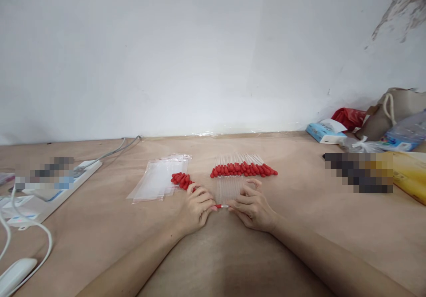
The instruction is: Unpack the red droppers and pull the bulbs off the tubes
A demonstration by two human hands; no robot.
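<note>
Between my two hands lies a dropper with a red rubber bulb (218, 206) and a clear tube (225, 206). My left hand (199, 208) is closed, pinching the bulb end. Thumb and fingers of my right hand (253, 208) pinch the tube, with its other fingers loosely curled. Just beyond them, bare clear tubes (229, 188) lie side by side. Above these runs a row of droppers (244, 169) with red bulbs toward me and tips toward the wall. A small pile of loose red bulbs (181, 180) sits beyond my left hand, partly hidden by it.
Clear zip bags (153, 179) lie left of the bulbs. A white power strip (63, 195) with cables is at the left. At the right are a blue tissue pack (326, 132), a bag (379, 115), a yellow package (411, 175) and a blurred dark item. A wall stands behind.
</note>
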